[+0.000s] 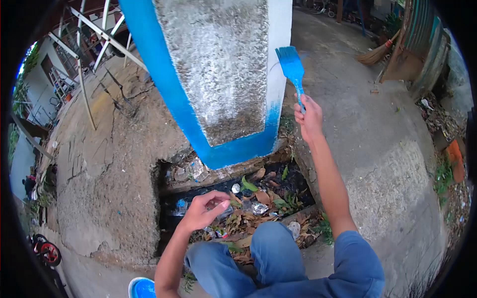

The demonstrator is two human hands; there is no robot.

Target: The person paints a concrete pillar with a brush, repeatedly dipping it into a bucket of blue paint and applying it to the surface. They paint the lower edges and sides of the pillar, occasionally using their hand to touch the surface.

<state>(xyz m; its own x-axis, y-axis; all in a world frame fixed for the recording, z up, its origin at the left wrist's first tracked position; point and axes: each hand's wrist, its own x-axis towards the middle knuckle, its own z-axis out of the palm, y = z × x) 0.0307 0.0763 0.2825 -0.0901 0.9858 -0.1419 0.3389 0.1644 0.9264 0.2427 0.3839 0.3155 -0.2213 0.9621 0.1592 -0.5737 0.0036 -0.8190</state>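
Note:
My right hand [309, 116] grips the handle of a paintbrush [291, 67] coated in blue paint, bristles up, held just right of a concrete pillar [218, 64]. The pillar's grey face is bordered with fresh blue paint along its left edge and base [233, 151]; its right side is white. My left hand [202, 211] hovers lower down over a drain full of leaves, fingers loosely curled, holding nothing that I can see. My knees in blue jeans [271, 253] are at the bottom of the view.
A drain gap [248, 196] at the pillar's foot holds dry leaves and litter. Cracked concrete ground spreads left and right. A blue paint container [142, 288] sits at the bottom left. A broom [375, 53] leans at the top right; metal frames stand at the top left.

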